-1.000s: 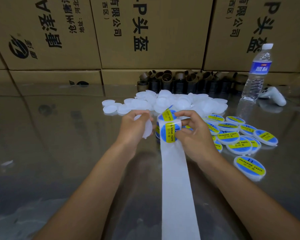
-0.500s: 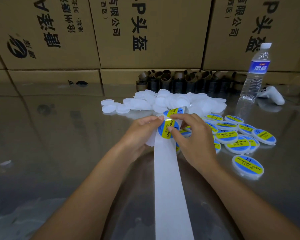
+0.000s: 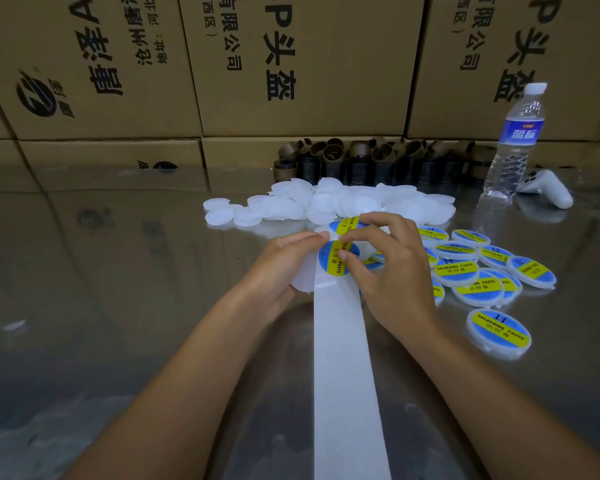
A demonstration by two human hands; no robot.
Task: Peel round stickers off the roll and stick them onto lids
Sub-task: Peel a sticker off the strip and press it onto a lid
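- The right hand [image 3: 392, 271] had its grip pressed together on the sticker [image 3: 338, 257]. Thumb and forefinger pinched the sticker's right edge at the top of the backing strip [image 3: 343, 358].
- The left hand [image 3: 281, 268] curled its grip round a blank lid [image 3: 302, 277]. Its thumb tip reached up to the sticker's upper left edge.
- The sticker lay on the strip between the two hands, its yellow band running along the strip, toward and away from the person. Whether any edge had lifted off the backing could not be told.
- The held lid sat just left of the sticker, partly hidden behind the strip, so the coming carry looked like a short one leftward. The right hand was the nearer for peeling, the left for offering the lid.
- The roll [image 3: 347, 225] showed just beyond the right hand's fingers, another sticker on it.
- Blank lids [image 3: 284, 204] were heaped farther back on the surface [image 3: 118, 306]. Labelled lids [image 3: 471, 271] lay to the right.
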